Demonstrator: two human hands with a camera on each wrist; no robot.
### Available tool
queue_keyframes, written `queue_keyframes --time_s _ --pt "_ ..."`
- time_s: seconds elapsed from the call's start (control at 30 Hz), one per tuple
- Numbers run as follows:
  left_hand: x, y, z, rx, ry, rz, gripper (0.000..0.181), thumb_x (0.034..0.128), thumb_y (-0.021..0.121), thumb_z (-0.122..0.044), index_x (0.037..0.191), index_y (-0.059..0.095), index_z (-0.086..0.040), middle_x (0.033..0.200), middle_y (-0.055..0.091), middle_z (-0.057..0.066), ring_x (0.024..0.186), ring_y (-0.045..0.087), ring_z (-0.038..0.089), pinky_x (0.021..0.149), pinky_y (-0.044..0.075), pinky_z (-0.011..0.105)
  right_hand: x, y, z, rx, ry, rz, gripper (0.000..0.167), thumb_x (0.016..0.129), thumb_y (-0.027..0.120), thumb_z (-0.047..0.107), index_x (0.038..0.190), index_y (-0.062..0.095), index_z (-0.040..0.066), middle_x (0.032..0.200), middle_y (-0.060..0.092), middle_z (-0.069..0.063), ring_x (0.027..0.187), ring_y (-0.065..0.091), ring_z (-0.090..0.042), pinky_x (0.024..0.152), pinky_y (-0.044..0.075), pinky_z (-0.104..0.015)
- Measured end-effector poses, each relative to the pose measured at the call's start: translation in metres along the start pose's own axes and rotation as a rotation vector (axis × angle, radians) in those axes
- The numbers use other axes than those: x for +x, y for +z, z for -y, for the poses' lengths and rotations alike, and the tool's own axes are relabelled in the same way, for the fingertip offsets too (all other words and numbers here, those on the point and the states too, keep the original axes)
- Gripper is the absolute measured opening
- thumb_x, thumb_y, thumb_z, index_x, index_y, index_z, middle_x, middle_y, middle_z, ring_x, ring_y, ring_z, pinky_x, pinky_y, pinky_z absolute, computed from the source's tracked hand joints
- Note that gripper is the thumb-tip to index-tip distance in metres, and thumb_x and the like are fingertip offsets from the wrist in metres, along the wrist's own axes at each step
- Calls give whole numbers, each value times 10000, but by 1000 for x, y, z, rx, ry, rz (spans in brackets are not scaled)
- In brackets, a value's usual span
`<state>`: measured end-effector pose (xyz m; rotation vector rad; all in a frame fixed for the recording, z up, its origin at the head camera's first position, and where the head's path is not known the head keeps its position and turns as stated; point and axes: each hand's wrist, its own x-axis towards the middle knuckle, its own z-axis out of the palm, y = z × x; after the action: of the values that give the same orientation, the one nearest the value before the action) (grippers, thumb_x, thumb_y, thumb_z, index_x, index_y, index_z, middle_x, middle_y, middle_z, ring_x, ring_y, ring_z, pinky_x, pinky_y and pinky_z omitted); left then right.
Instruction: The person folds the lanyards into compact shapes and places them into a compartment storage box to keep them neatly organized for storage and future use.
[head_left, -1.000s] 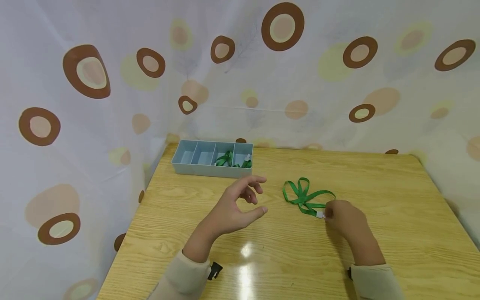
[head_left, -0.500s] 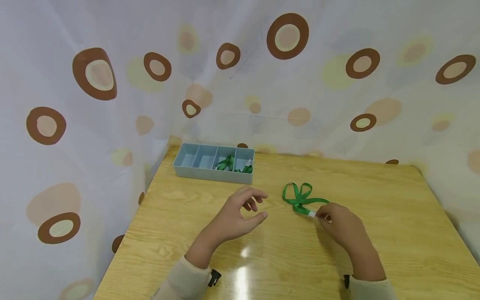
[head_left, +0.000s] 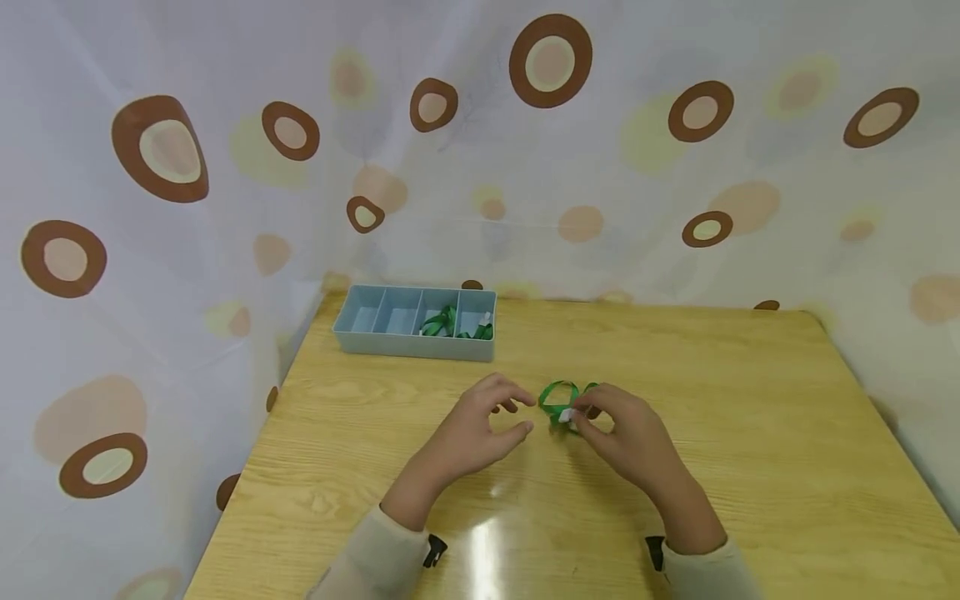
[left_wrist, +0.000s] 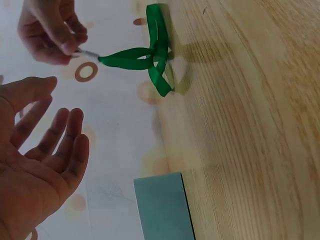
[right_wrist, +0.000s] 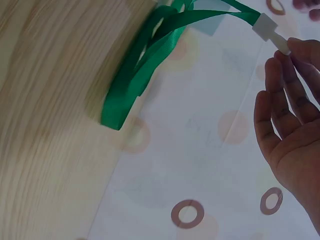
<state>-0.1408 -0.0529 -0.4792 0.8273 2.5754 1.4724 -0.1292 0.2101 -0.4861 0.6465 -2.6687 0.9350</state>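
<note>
My right hand [head_left: 633, 433] pinches the white plastic clip [right_wrist: 269, 31] of a green lanyard [head_left: 557, 395] between thumb and fingertips. In the right wrist view the strap [right_wrist: 145, 65] runs from the clip down to a bundle of loops, knotted in the middle, on the table. My left hand [head_left: 472, 429] hovers just left of the lanyard, fingers bent loosely with a gap to the thumb, holding nothing. The left wrist view shows this hand [left_wrist: 45, 155] apart from the lanyard [left_wrist: 159, 50].
A light blue box [head_left: 412, 345] with several compartments stands at the back left of the wooden table [head_left: 750, 433]. Its two right compartments hold green lanyards [head_left: 439, 322]. A patterned curtain [head_left: 637, 167] hangs behind and at the sides.
My right hand has moved left with the lanyard's clip, lifting it and drawing the strap closer to my left hand. The left hand has stayed nearly still.
</note>
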Motion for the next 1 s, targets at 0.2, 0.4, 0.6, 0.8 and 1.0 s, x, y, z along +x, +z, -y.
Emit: queue_keyframes --time_s 0.2,0.4,0.6,0.8,1.0 --pt "2 6 -5 -37 -28 35 253 1025 730 -172 1276 709 -195 1273 720 -3 1100 739 170 1018 584 465 7 9 22 143 -35 -38 174 911 851 94 1064 783 140 1014 783 56 871 721 -109 777 631 -352" --pt "2 7 -10 -51 -16 14 159 988 778 -175 1146 770 -185 1143 781 -43 1001 751 156 931 626 437 10 18 33 288 -86 -85 176 883 864 47 1024 786 118 985 787 42 833 701 -63 749 656 -380" --pt "2 6 -9 31 28 -48 82 1000 762 -160 1076 795 -166 1052 796 -42 927 719 69 865 631 391 11 23 35 350 -81 -140 188 889 851 21 1019 792 143 976 792 22 822 704 -84 730 651 -364" --pt "3 4 -7 5 57 -129 65 1001 768 -173 1064 778 -160 1011 786 -59 891 697 45 901 603 380 10 28 31 368 -62 -147 168 926 804 -5 1030 769 123 984 786 18 848 713 -87 752 636 -335" --pt "4 0 -9 -49 80 -185 61 1014 755 -204 1069 762 -177 999 779 -84 888 699 46 891 606 379 11 32 29 359 6 -97 158 924 826 56 1062 773 113 1033 789 -25 906 721 -109 820 641 -450"
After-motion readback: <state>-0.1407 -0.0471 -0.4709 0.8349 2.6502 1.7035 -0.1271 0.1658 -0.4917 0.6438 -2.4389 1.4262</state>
